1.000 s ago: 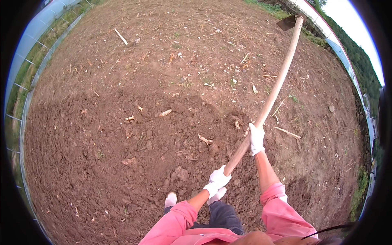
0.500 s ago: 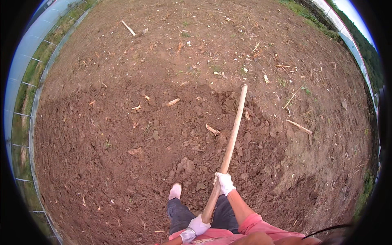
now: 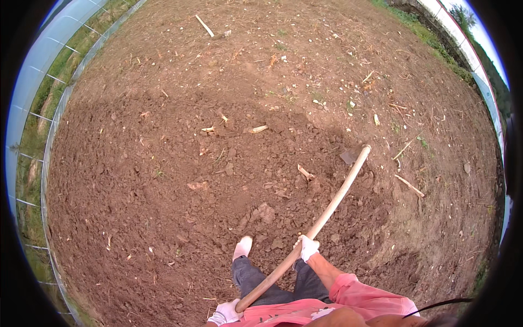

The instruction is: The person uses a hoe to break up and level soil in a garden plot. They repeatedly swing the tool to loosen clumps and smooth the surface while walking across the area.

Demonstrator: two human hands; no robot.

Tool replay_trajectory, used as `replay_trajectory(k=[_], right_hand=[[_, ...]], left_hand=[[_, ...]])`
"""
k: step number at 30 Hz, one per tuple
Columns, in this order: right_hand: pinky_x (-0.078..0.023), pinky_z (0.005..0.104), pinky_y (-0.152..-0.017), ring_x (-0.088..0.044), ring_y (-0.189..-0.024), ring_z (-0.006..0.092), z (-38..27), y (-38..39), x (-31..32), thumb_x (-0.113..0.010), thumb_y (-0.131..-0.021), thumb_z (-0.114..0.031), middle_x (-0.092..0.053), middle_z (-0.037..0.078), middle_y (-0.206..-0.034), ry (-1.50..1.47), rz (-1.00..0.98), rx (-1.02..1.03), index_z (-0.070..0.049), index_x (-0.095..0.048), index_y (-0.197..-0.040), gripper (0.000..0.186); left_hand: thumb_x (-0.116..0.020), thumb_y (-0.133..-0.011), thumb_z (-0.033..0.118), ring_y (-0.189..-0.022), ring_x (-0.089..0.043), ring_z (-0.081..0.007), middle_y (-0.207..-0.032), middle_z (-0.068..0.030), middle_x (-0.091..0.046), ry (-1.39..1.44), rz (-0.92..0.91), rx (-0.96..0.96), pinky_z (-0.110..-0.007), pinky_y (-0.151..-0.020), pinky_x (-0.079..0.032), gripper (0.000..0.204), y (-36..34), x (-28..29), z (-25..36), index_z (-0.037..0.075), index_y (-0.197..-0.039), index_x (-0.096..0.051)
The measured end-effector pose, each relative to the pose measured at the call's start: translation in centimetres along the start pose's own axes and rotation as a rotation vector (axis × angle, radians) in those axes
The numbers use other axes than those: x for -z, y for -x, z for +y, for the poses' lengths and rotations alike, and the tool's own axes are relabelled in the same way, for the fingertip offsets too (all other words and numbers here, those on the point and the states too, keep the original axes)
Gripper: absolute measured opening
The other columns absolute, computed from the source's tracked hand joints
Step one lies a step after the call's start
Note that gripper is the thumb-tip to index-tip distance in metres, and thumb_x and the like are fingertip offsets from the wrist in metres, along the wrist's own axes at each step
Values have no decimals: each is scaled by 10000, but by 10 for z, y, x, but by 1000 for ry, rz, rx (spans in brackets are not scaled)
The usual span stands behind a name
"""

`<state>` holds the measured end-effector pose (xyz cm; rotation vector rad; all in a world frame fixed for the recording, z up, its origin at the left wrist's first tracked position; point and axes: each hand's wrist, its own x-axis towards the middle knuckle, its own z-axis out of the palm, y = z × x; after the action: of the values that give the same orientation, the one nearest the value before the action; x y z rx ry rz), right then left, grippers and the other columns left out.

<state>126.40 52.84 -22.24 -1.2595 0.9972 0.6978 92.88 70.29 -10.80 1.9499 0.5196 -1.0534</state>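
A long wooden-handled hoe slants from my lower body up to the right across the soil. Its grey metal blade shows beside the far end of the handle, at the broken ground. My right hand, in a white glove, is wrapped round the middle of the handle. Near the handle's rear end, by my left hip, my gloved left hand grips it. Dark, loose clods lie beneath the handle, with a pale stalk stub to the left of the blade.
My left foot stands on turned soil. Dry stalks lie on the firmer ground at right. Another pale stick lies far off. A frame with whitish sheeting runs along the left, and a low wall borders the far right.
The hoe's far end has swung right and nearer, and its blade now shows. My left hand has moved left and down with the rear end. The view has shifted slightly.
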Motion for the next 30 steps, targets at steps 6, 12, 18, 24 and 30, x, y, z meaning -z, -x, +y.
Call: replay_trajectory(k=[6,12,18,24,30], right_hand=[[-445,304,-465,-473,-476,170,-175,18,-51,-551,-763,-91,-479,41,-570,-143,-164,334,-53,-486,-737,80],[-449,278,-479,-493,-516,151,-272,-2,-49,-560,-793,-141,-499,35,-640,11,-161,676,-53,-477,-838,129],[-424,265,-474,-465,-491,136,-268,-53,-61,-554,-802,-124,-471,14,-574,3,-289,461,-65,-485,-779,94],[-400,259,-501,-418,-477,112,-53,-50,-37,-527,-822,-153,-430,-11,-546,-475,-591,-221,-109,-440,-692,162],[-450,319,-562,-488,-575,180,16,-36,-45,-599,-796,-224,-491,24,-642,-609,-530,-293,-101,-494,-750,168]], left_hand=[[-589,-716,379,-746,-589,-340,-813,-158,-608,105,352,-359,-402,-666,-466,398,-108,65,77,127,-1009,-493],[-548,-732,341,-792,-580,-366,-825,-181,-603,154,321,-307,-437,-684,-449,398,-195,96,263,131,-1053,-443],[-596,-696,293,-834,-570,-366,-864,-193,-596,178,398,-280,-423,-720,-449,430,-250,114,331,64,-1028,-446],[-602,-664,184,-742,-601,-341,-760,-211,-587,-181,348,15,-411,-653,-469,391,-143,68,229,-7,-959,-429],[-600,-640,156,-671,-607,-336,-734,-181,-603,-176,313,137,-428,-623,-471,430,-50,51,108,64,-1032,-451]])
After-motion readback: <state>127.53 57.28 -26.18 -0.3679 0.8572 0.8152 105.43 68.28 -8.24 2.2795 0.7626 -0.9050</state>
